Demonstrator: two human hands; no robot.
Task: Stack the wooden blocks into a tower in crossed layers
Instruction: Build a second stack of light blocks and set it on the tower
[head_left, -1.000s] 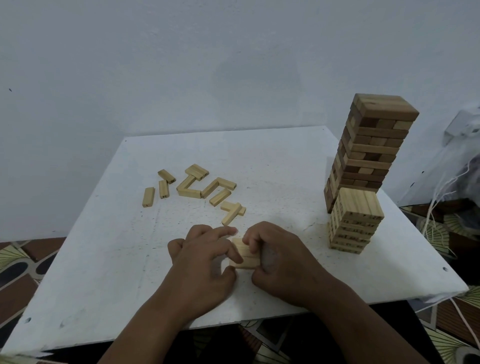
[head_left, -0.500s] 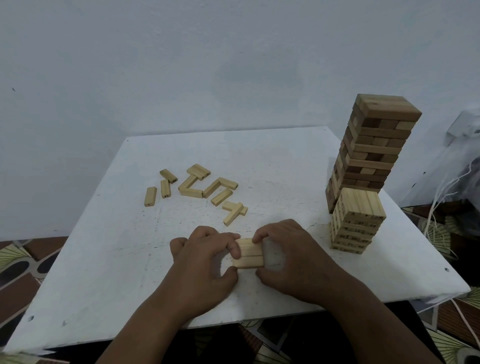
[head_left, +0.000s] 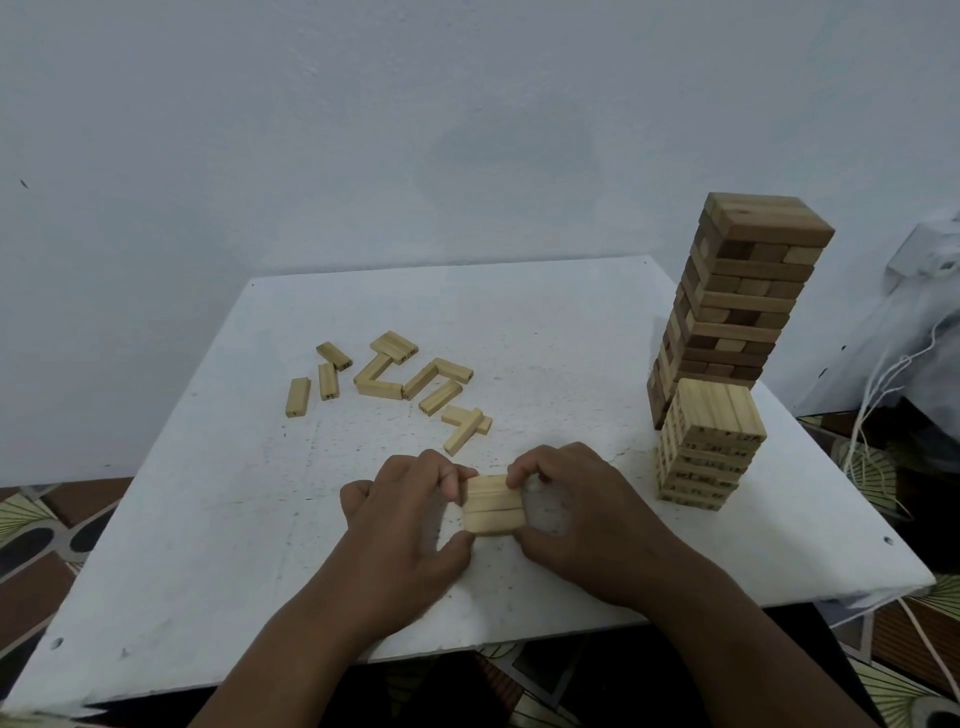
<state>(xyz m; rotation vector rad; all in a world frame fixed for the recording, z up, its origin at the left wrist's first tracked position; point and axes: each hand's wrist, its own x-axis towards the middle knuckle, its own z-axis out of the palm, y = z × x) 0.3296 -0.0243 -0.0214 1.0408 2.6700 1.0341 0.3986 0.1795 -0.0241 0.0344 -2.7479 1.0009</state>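
The left hand (head_left: 410, 525) and right hand (head_left: 582, 525) pinch a flat row of three pale wooden blocks (head_left: 493, 505) from either end, near the white table's (head_left: 218, 545) front edge. Loose blocks (head_left: 387, 376) lie scattered farther back on the left; a short pale stack (head_left: 709, 441) stands right, before a taller, darker tower (head_left: 743, 291).

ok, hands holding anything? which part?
Both. Left hand and right hand pinch a row of three pale wooden blocks by its opposite short ends, on the white table.

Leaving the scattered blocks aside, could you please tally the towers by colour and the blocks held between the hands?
Tall dark tower: 1
Short pale tower: 1
Pale blocks pinched side by side between left hand and right hand: 3
Total: 5
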